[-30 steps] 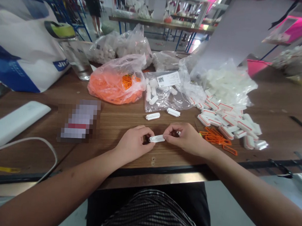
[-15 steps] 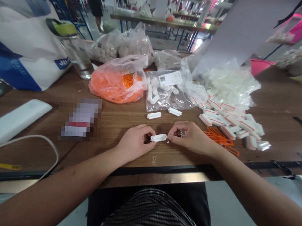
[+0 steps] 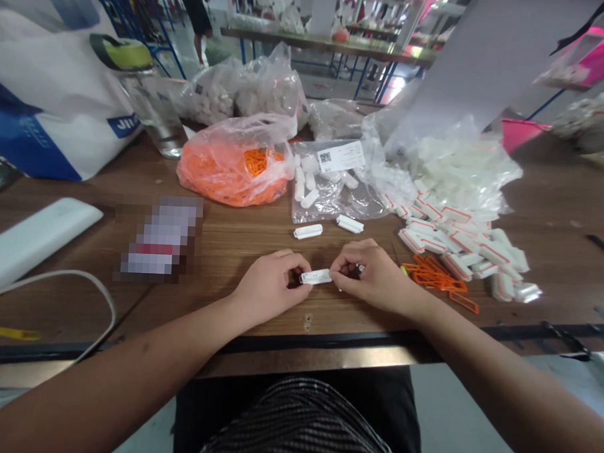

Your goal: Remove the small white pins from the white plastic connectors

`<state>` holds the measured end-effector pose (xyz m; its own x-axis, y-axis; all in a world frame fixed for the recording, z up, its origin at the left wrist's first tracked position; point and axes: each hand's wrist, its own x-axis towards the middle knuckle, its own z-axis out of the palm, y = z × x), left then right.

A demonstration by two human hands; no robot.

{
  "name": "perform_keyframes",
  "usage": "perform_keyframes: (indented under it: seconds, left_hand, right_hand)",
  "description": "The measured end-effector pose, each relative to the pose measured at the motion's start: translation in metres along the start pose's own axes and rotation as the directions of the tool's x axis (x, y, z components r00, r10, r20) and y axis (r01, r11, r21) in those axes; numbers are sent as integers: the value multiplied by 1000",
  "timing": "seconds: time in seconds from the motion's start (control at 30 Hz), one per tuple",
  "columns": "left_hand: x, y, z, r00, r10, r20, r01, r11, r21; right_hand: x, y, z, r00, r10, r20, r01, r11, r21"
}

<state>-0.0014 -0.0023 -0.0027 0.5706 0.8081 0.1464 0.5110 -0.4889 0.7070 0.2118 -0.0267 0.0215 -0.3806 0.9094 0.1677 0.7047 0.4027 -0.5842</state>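
Note:
My left hand (image 3: 271,280) is closed, its thumb and fingers pinching the left end of a small oblong white plastic casing (image 3: 316,276) just over the table. At the casing's other end, my right hand (image 3: 367,273) presses thumb and forefinger together on it. Small shiny bits (image 3: 360,268) show among the curled fingers of that hand, too small to name. Two similar white casings, one (image 3: 308,231) left and one (image 3: 350,224) right, lie beyond my hands. Beside my right wrist are loose orange frames (image 3: 435,272).
A pile of white casings with orange edging (image 3: 461,240) lies at right. Behind stand a bag of orange parts (image 3: 229,166), a clear labelled bag (image 3: 328,187) and a bottle (image 3: 157,113). A white power bank (image 3: 36,241) and cable (image 3: 99,284) lie left.
My right hand has moved slightly left, its fingertips now covering the right end of the white casing. My left hand has stayed put. A person in the background has shifted a little.

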Motion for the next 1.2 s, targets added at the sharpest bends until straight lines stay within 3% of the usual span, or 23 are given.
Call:
perform_keyframes:
  seconds: [0.13,0.23,0.4,0.6,0.73,0.93,1.2]
  left_hand:
    - [0,1,-1,1000,-3,8,3,1000,-6]
    - [0,2,-1,1000,-6,10,6,1000,-1]
    - [0,1,0,1000,4,6,-4,1000,6]
    - [0,0,0,1000,8,0,-8,1000,11]
    - [0,0,0,1000,21,-5,-21,1000,-1]
    - [0,0,0,1000,25,-1,-25,1000,12]
    - [0,0,0,1000,-10,-2,10,1000,-10]
  right_hand:
    - [-4,-5,-3,980,-197,-3,189,943,-275]
    - [-8,-7,-3,966,-257,6,240,894,-378]
    - [-9,-3,5,978,-199,-58,174,940,-294]
    - [-6,-3,9,997,34,-73,-34,999,-1]
    - [-6,-4,11,992,95,-81,-89,993,75]
    - [-7,-2,11,997,53,-61,-50,998,45]
    - [-10,-6,6,988,-148,-35,133,954,-268]
